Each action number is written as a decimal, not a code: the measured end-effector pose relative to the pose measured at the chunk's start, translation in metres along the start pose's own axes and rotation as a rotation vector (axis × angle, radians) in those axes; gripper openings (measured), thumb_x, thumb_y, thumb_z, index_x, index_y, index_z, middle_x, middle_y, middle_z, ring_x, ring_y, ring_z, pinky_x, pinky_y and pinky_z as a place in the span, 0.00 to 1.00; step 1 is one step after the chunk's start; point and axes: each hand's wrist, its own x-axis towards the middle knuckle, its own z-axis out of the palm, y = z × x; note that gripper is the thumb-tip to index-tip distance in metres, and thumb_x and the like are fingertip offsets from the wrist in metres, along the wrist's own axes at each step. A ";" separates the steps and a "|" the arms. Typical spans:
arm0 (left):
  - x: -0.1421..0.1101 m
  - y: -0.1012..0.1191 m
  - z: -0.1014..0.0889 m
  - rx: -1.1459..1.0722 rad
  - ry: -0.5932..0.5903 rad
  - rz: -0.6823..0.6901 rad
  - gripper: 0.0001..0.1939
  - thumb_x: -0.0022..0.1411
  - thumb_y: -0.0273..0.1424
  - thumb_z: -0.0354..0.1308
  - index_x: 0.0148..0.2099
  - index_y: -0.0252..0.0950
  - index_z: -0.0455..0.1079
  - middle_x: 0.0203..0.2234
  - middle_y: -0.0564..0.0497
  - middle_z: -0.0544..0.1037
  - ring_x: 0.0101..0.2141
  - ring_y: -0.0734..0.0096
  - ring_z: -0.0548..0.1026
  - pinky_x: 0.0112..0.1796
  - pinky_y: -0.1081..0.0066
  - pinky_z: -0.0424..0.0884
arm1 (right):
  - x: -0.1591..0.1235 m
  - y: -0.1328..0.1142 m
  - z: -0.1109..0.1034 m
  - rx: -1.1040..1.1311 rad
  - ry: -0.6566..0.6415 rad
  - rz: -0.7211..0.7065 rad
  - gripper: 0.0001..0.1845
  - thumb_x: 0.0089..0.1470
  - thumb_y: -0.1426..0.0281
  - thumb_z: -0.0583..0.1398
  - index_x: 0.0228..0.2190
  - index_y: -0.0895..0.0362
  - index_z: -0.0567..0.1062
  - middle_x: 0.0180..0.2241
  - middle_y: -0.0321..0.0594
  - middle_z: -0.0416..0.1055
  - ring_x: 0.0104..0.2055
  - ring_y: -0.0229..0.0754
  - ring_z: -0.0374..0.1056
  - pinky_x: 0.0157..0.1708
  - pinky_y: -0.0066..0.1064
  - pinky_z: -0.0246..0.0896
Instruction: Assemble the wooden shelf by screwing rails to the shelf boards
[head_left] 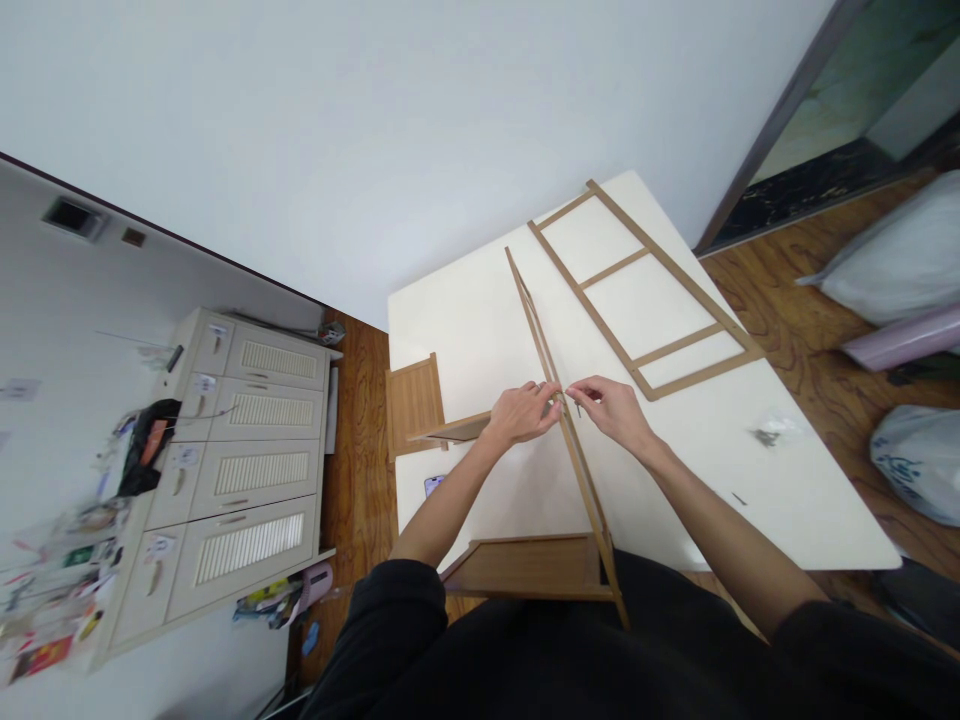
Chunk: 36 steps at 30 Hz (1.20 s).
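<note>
A slim wooden side frame [579,462] stands on edge in front of me, running away across the white table [465,300]. My left hand [525,412] is closed around its middle, where a wooden shelf panel [471,430] meets it from the left. My right hand [613,408] is on the other side of the frame, thumb and fingers pinched close to the same joint. A small thin dark piece [578,410] shows at those fingertips; its exact kind is too small to make out. Nearer my body, another wooden panel [525,567] joins the frame's near end.
A second ladder-like wooden frame [615,268] lies flat at the right. A loose slatted panel [416,400] lies at the table's left edge, near a phone [433,485]. A plastic bag of small hardware [769,437] and a small dark piece [739,498] lie at the right.
</note>
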 end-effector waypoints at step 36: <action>0.007 0.003 -0.004 -0.131 0.063 -0.014 0.14 0.72 0.38 0.43 0.53 0.39 0.63 0.38 0.49 0.78 0.45 0.61 0.75 0.50 0.60 0.66 | 0.013 -0.005 -0.005 0.721 -0.199 0.591 0.20 0.39 0.57 0.74 0.27 0.59 0.79 0.22 0.41 0.77 0.23 0.35 0.72 0.25 0.26 0.73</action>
